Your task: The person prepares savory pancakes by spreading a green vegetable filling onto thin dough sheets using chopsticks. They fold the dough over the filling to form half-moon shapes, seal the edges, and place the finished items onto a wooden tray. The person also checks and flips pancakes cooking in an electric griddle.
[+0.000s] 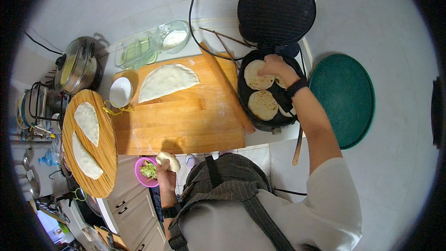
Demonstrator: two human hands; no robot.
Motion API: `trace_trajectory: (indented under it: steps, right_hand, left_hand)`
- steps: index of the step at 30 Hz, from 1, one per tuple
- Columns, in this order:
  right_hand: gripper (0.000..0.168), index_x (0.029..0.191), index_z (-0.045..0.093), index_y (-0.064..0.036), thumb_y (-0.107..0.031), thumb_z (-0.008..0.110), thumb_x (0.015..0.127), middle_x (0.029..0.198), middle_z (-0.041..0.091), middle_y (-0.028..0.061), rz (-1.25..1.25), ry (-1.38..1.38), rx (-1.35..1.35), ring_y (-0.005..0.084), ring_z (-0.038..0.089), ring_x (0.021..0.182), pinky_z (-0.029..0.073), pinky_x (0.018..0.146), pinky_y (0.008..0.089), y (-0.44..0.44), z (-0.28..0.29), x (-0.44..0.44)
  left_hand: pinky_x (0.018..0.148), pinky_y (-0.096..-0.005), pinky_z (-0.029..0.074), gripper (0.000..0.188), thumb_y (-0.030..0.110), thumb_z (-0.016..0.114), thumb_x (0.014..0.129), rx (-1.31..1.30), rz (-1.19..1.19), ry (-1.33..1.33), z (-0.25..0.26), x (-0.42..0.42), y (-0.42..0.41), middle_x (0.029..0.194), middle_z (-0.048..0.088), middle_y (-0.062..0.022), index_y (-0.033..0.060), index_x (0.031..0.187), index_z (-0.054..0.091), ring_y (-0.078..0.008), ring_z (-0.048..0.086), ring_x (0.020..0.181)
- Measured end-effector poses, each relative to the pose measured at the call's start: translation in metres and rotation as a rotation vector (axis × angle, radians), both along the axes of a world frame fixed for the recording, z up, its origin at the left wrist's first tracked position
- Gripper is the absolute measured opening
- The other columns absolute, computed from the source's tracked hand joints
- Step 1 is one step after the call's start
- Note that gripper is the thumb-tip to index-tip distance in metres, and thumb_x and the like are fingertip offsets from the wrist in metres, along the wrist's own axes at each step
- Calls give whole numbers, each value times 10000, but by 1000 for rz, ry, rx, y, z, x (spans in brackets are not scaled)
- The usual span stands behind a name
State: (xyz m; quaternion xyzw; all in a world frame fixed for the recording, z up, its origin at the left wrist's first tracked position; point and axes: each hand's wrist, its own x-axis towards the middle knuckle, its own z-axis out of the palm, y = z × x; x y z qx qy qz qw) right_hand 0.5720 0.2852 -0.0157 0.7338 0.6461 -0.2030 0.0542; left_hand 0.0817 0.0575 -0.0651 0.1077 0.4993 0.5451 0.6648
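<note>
My left hand [166, 176] holds a thick, pale piece of dough or flatbread [170, 159] in front of the wooden board's near edge. Over the open electric griddle [256, 122], my right hand [278, 68] has its fingers on a round flatbread [256, 80]; whether they grip it is hidden. A second round flatbread [263, 106], browned in spots, lies nearer me in the pan. Two more are partly covered by my hand and by a spatula [286, 104], whose wooden handle sticks out over the griddle's near rim.
On the wooden board [174, 118] are a half-round dough sheet [169, 82], a rolling pin [226, 87] and a white bowl [121, 92]. Left, a round slatted tray [108, 153] carries two dough pieces. A green round lid or tray [343, 101] stands right. A pink bin [141, 177] sits below.
</note>
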Motion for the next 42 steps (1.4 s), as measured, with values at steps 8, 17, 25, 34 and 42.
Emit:
trace_trajectory:
  steps: [8,17,25,34,42]
  right_hand:
    - [285,829,563,-121,-238,743,641,1055,464,61,283,8,546,276,409,1025,334,823,396,-62,37,-41]
    - [131,865,574,-72,-109,605,743,896,581,115,129,26,859,334,535,874,414,740,436,-82,12,-6]
    - [262,878,513,-49,41,556,637,964,556,145,333,54,554,342,498,959,424,795,399,-62,15,85]
    - [419,1027,468,-65,52,570,638,999,547,113,508,-114,27,315,480,1000,401,834,396,-11,13,74]
    - [286,924,591,-58,-103,627,644,1017,523,98,514,-328,-20,266,464,1019,365,829,360,-17,56,79]
  left_hand:
    - [858,-358,455,318,63,535,809,-18,26,-9,-18,-11,5,1016,579,-120,7,1115,475,-248,566,951]
    - [850,-364,456,326,77,544,805,-71,8,-5,-42,-11,19,1041,563,-112,6,1116,476,-239,561,946]
    - [792,-335,473,326,76,540,802,-95,-66,-48,-33,15,17,1011,563,-75,34,1117,470,-207,552,948]
    - [802,-337,473,364,77,538,792,-82,-31,17,-25,32,20,1014,558,-88,41,1142,444,-218,560,940]
    - [800,-360,487,383,91,541,774,-116,-11,-12,-27,31,15,1003,564,-105,44,1143,449,-240,574,919]
